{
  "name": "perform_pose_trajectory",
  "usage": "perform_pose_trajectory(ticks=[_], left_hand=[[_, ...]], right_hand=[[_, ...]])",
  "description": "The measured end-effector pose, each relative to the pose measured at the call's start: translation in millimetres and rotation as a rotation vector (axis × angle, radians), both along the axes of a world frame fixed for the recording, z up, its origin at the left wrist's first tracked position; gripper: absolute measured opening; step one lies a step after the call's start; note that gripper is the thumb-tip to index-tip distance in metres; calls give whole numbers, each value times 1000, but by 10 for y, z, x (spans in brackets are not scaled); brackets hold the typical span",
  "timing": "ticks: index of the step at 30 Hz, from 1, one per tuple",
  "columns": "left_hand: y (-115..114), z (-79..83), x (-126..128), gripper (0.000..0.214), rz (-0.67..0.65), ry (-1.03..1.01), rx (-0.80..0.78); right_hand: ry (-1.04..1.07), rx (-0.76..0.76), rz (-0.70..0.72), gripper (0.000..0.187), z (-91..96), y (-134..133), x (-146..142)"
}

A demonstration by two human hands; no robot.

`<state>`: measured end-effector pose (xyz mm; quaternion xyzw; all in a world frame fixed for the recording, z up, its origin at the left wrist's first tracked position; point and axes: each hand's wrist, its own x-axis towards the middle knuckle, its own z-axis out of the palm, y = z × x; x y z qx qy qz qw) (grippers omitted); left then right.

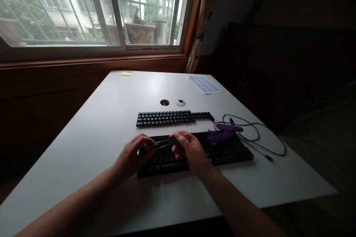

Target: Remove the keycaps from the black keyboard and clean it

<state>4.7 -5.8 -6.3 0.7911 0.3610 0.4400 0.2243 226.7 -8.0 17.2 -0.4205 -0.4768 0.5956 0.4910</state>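
My right hand grips the black handle of a wire keycap puller, whose two thin wires point left. At the wire ends, my left hand is closed with thumb and fingers around a small dark piece that looks like a keycap. Both hands are just above a black keyboard, which lies flat on the table and is partly hidden by them. Its upper area looks bare of caps, though dim. Behind it, loose black keycaps stand in neat rows, narrowing toward the right.
A purple cloth lies across the keyboard's right back part. Beside it a black cable coils on the white table. Farther back are a round hole, its ring-shaped cover, printed sheets and a yellow note.
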Motion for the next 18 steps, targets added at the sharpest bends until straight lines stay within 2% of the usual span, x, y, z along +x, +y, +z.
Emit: perform_pose_trajectory(ticks=[18], left_hand=[[-15,82,-18,5,-51,-64,-162]], right_hand=[[43,-49,-8,31,-47,-11,-25]])
